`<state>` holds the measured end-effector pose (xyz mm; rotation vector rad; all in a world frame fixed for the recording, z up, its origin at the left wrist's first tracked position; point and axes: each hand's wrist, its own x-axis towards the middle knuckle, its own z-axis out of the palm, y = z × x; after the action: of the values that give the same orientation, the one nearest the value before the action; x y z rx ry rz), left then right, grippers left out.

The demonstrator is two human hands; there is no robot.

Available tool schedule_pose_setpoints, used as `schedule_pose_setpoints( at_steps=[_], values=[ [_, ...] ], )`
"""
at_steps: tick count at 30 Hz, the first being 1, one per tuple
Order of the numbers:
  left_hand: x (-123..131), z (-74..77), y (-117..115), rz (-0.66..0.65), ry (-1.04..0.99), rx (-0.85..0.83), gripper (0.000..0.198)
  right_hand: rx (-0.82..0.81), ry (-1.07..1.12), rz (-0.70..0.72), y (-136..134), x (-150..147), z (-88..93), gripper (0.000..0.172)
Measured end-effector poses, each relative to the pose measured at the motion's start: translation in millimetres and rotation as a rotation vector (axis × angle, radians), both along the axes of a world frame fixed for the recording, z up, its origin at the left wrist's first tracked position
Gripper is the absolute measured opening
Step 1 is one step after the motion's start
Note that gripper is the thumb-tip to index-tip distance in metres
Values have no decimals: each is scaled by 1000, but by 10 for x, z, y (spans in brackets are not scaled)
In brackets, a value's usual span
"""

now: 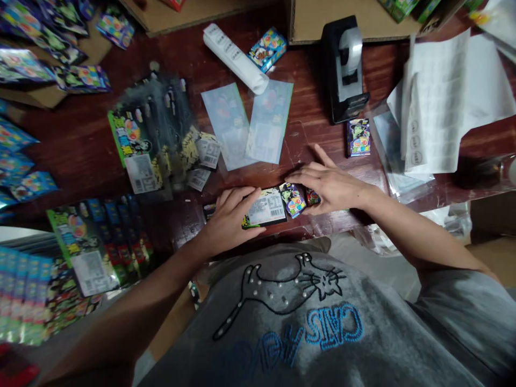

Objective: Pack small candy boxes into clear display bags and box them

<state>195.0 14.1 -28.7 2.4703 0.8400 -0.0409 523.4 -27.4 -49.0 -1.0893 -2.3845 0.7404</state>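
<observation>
Along the tabletop's near edge, I find the card lying label up, a purple packet just beside its right end. Left hand: half open, thumb and forefinger astride the card's left end. Right hand: curled over a red packet. Whether either grips, I cannot tell. Beyond lie two translucent sleeves; behind, right, stands a tape dispenser.

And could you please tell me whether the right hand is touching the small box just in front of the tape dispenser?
Apart: the head view shows bare tabletop between the right hand and the small box.
</observation>
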Motion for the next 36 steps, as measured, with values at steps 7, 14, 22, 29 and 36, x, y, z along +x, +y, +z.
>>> schedule_pose_setpoints(
  at_steps=[7, 14, 22, 29, 36],
  values=[
    [136, -30, -105, 76, -64, 47, 90, 16, -72, -86, -141, 60, 112, 98],
    [117, 9, -22, 41, -3, 22, 90, -30, -239, -159, -403, 465, 232, 96],
    [149, 0, 99, -47, -24, -20, 94, -44, -57, 15, -153, 192, 131, 83],
    [271, -40, 37, -15, -49, -10, 95, 20, -82, -101, -216, 80, 146, 103],
    [257, -25, 99, -36, -33, -11, 91, -48, -294, -311, -696, 710, 312, 109]
  ],
)
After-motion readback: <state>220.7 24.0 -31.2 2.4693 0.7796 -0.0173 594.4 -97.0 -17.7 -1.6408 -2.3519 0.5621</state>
